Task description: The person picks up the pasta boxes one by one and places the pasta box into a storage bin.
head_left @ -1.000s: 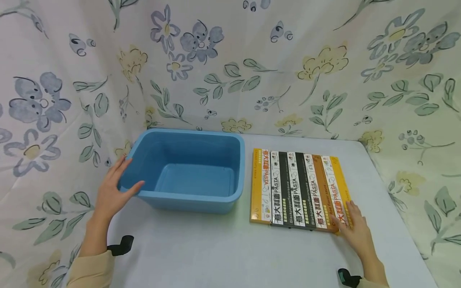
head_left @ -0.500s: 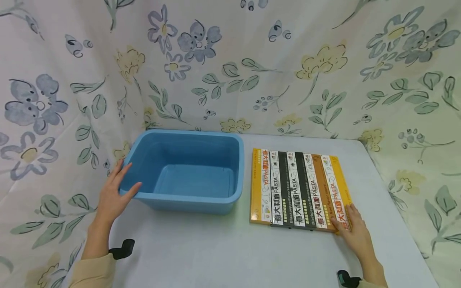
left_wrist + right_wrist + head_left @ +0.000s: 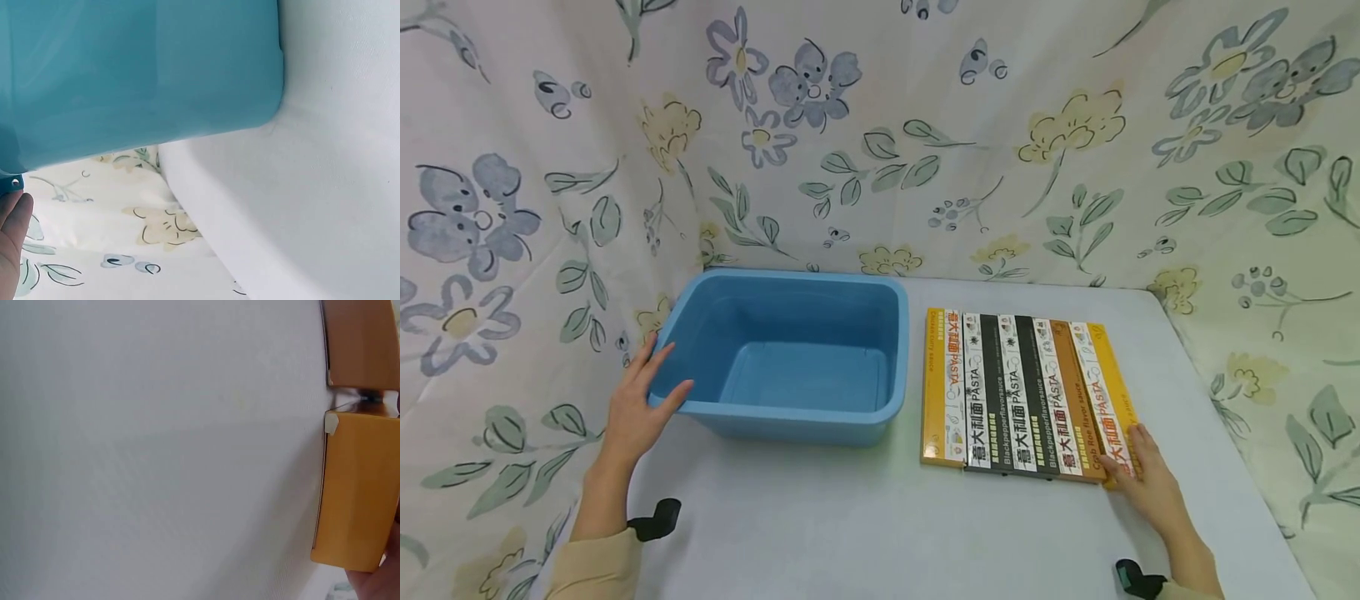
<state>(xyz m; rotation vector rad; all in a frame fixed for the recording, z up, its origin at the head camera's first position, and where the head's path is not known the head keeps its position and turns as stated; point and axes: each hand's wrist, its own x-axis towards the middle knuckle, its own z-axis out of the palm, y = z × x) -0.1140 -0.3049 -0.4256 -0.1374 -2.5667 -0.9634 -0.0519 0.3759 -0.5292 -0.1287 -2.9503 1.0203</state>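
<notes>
My left hand [image 3: 632, 412] is at the left front corner of a blue plastic basin [image 3: 797, 414], thumb and fingers spread at the rim. In the left wrist view, the fingers [image 3: 15, 219] are right at a small holed tab of the basin. My right hand [image 3: 1150, 479] grips the near end of a yellow and white pasta box [image 3: 1105, 392], the rightmost in a row. The right wrist view shows the yellow end of this box [image 3: 359, 487] slightly apart from the brown box [image 3: 362, 344], with part of the hand below.
Several pasta boxes, black [image 3: 992, 375], brown [image 3: 1071, 392] and yellow [image 3: 934, 383], lie side by side on the white table [image 3: 865, 525] right of the basin. A floral cloth [image 3: 880, 142] hangs behind and along the sides.
The right hand has shifted slightly right with the near end of the yellow box, and a narrow gap has opened beside the brown box. The left hand moved slightly down and left, then stayed.
</notes>
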